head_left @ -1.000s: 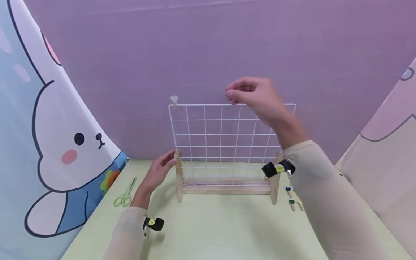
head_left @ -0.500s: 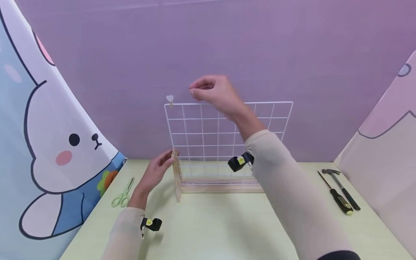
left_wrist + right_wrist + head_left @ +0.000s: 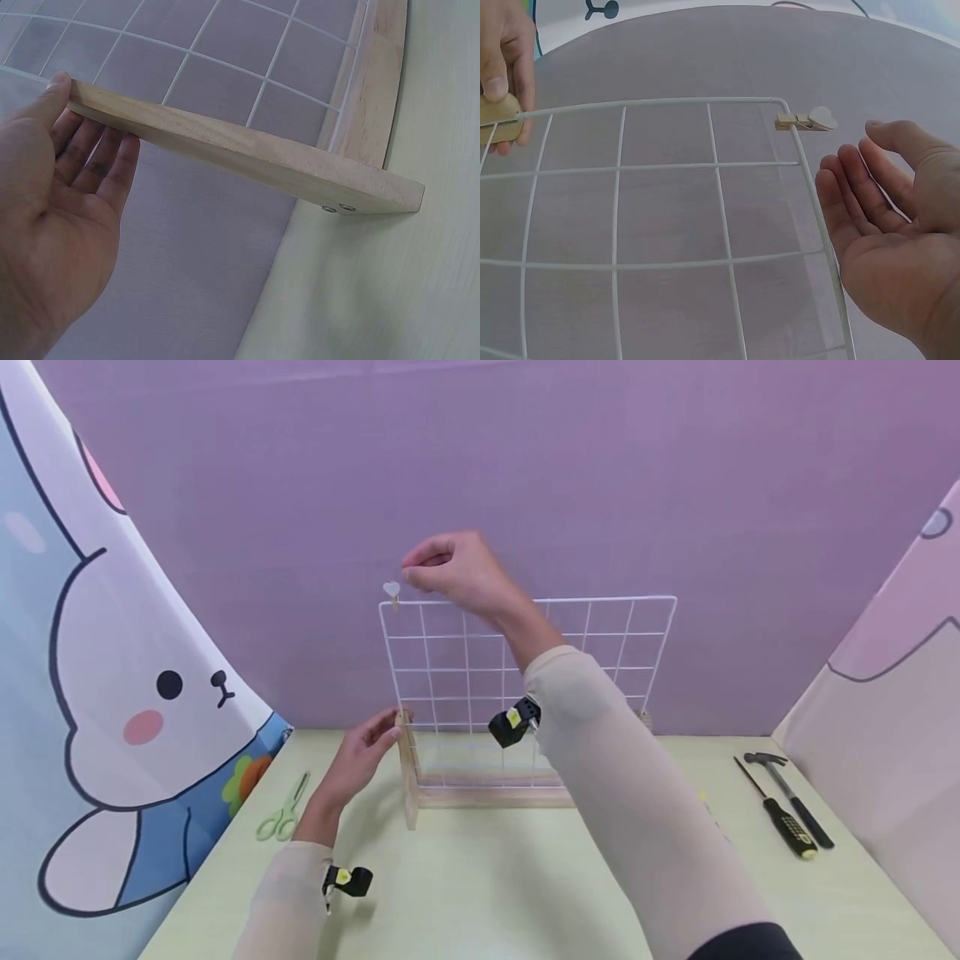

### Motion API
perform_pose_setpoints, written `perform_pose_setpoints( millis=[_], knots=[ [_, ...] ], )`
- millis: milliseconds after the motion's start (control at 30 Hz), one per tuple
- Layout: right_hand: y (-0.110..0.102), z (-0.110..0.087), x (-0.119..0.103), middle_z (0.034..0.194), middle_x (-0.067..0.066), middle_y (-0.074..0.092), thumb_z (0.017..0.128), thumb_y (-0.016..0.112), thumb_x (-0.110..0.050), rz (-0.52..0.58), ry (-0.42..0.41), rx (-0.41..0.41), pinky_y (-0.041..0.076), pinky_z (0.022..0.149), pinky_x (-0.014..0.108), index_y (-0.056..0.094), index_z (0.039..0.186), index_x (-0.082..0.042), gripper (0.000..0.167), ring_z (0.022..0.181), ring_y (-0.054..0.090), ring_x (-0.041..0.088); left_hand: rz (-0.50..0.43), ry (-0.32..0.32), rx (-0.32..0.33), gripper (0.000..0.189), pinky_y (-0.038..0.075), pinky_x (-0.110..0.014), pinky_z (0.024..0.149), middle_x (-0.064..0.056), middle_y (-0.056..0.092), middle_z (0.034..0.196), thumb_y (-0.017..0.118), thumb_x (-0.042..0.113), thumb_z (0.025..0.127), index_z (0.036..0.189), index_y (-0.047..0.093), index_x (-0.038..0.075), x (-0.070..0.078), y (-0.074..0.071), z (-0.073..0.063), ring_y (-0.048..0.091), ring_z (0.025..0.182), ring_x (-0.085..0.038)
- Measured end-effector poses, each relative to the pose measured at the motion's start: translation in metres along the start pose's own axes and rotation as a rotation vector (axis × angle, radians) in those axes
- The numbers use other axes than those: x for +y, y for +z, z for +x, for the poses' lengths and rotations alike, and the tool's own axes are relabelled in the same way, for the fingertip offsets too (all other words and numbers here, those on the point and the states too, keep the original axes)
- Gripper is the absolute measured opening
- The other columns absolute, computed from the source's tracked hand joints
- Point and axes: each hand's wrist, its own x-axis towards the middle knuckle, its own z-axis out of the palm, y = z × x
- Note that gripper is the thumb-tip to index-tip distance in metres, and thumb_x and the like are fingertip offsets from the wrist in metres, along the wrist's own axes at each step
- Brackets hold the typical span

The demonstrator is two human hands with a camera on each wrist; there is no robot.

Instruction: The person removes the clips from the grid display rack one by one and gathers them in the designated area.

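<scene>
A white wire grid (image 3: 585,600) stands upright in a wooden stand (image 3: 495,797) on the table. Clipped at its upper left corner is a small wooden clothespin (image 3: 791,122) with a white heart (image 3: 392,588). My left hand (image 3: 356,766) holds the top of the stand's left post (image 3: 247,146), thumb on one side and fingers on the other. Just right of the clothespin in the head view, my right hand (image 3: 459,573) hovers above the top wire. In the right wrist view, thumb and bent fingers are apart with nothing between them, and the clothespin is untouched.
Green scissors (image 3: 277,822) lie on the table (image 3: 450,893) at the left. A screwdriver (image 3: 787,825) and a hammer (image 3: 799,806) lie at the right. My right forearm covers most of the stand's right side; a bit of yellow peeks out beside it.
My right hand has moved left along the grid's top wire, up to the heart clothespin. The left hand stays on the post. Small heart clips at the right are now behind my forearm.
</scene>
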Motion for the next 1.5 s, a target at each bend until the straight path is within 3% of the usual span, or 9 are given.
perform_pose_setpoints(
  millis=[267,767,1133,1500],
  knots=[
    [0.006,0.004,0.000,0.096,0.005,0.072,0.093,0.075,-0.008,-0.012,0.016,-0.038,0.058,0.100,0.044,0.073,0.112,0.002,0.022,0.097,0.070,0.023,0.009,0.002,-0.009,0.050,0.045,-0.008,0.105,-0.016,0.059,0.149,0.053,0.028,0.109,0.152,0.048,0.002,0.002,-0.001,-0.002,0.056,0.127,0.008],
    [0.014,0.006,-0.007,0.105,0.007,0.077,0.092,0.078,-0.017,-0.199,0.081,-0.017,0.054,0.082,0.025,0.080,0.106,-0.006,0.018,0.095,0.067,0.015,0.022,0.018,-0.014,0.048,0.046,-0.009,0.104,-0.017,0.059,0.148,0.052,0.025,0.110,0.152,0.049,0.002,0.002,-0.001,-0.002,0.056,0.126,0.008],
    [0.016,0.007,-0.006,0.100,0.004,0.079,0.093,0.077,-0.021,-0.259,0.088,-0.005,0.051,0.082,0.025,0.082,0.098,-0.011,0.012,0.095,0.066,0.013,0.014,0.010,-0.020,0.048,0.046,-0.009,0.104,-0.017,0.059,0.149,0.052,0.026,0.110,0.152,0.049,0.004,0.004,-0.001,-0.001,0.056,0.125,0.008],
    [0.018,0.005,-0.004,0.098,0.004,0.081,0.093,0.076,-0.019,-0.285,0.056,0.047,0.048,0.074,0.023,0.083,0.095,-0.012,0.010,0.090,0.065,0.011,0.013,0.008,-0.014,0.047,0.046,-0.009,0.104,-0.017,0.059,0.149,0.053,0.027,0.110,0.152,0.050,0.007,0.004,0.000,-0.002,0.057,0.125,0.008]
  ],
)
